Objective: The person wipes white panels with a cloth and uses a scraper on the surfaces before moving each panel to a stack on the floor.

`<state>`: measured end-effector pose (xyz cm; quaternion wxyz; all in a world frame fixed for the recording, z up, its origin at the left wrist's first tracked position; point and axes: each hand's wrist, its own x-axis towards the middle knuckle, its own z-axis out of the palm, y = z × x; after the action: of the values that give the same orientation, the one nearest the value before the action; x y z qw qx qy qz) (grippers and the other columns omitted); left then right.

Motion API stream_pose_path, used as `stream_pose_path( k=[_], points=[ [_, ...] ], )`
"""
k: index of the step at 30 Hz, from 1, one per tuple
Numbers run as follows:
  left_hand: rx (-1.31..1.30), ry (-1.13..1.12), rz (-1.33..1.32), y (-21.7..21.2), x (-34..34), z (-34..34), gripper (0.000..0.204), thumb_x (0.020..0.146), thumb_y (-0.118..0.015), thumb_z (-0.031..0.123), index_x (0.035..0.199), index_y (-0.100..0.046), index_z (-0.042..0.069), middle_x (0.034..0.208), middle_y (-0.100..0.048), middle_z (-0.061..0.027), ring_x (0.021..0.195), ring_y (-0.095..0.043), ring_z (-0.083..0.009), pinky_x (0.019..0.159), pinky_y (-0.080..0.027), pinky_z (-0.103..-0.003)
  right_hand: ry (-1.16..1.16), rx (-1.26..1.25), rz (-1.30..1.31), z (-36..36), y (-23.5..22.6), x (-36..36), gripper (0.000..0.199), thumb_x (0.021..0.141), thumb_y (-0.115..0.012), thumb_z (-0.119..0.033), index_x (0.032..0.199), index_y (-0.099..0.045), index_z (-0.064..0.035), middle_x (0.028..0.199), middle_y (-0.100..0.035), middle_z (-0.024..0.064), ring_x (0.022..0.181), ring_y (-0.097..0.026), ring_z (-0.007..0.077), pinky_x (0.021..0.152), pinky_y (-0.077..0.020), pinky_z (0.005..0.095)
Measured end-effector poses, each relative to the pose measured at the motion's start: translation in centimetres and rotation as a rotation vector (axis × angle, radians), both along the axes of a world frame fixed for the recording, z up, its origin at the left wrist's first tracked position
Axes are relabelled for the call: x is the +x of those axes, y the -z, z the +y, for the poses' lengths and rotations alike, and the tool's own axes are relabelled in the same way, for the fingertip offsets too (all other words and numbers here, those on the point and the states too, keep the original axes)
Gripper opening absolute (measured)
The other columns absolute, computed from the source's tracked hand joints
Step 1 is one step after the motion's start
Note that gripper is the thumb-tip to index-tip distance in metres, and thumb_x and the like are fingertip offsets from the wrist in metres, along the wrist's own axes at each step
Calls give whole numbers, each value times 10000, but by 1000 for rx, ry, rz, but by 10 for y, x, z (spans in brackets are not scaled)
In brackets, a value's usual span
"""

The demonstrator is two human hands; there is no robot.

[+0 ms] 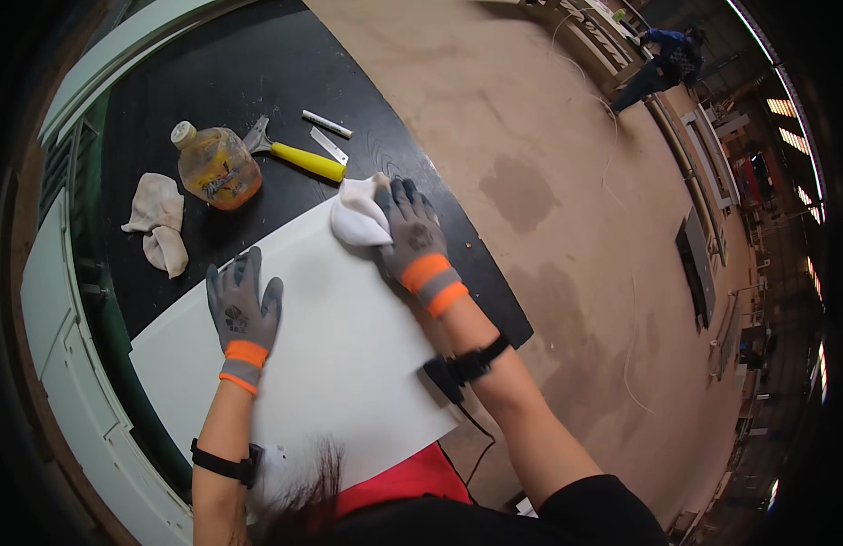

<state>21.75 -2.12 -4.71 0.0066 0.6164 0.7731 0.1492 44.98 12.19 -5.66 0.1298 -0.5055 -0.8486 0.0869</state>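
Observation:
A white flat panel (340, 355) lies on a black worktable (258, 73). My left hand (242, 309), in a grey glove with an orange cuff, rests flat with fingers spread on the panel's left edge. My right hand (412, 241), gloved the same way, presses a white cloth (358, 214) against the panel's far corner.
On the black table beyond the panel stand a squat amber bottle (217, 166), a yellow-handled scraper (299, 155), a crumpled rag (157, 223), a white marker (327, 124) and a small blade (329, 146). Brown floor lies to the right, where a person (663, 64) bends far off.

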Motion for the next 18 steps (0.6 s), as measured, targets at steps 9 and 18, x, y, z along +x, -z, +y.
stream_pose_path(
  k=[9,18],
  points=[
    [-2,-42,29,-1,-6,0,486,904,-597,213,1357,-496,70,1151,-576,-164,1136,-519,-308,1174,-230,-472,89,-185,-88,-204,-27,142,768,673,-637,-171,1390,-421,0,1471,-343,259,1380,-284,470,1141,-222,544],
    [66,31,31,-2,-2,5,535,881,-592,289,1341,-498,32,1277,-547,-187,1178,-493,-333,1190,-194,-464,-54,40,-48,-15,-15,25,736,779,-614,-265,1430,-378,-14,1487,-370,215,1403,-310,362,1127,-265,514]
  ],
)
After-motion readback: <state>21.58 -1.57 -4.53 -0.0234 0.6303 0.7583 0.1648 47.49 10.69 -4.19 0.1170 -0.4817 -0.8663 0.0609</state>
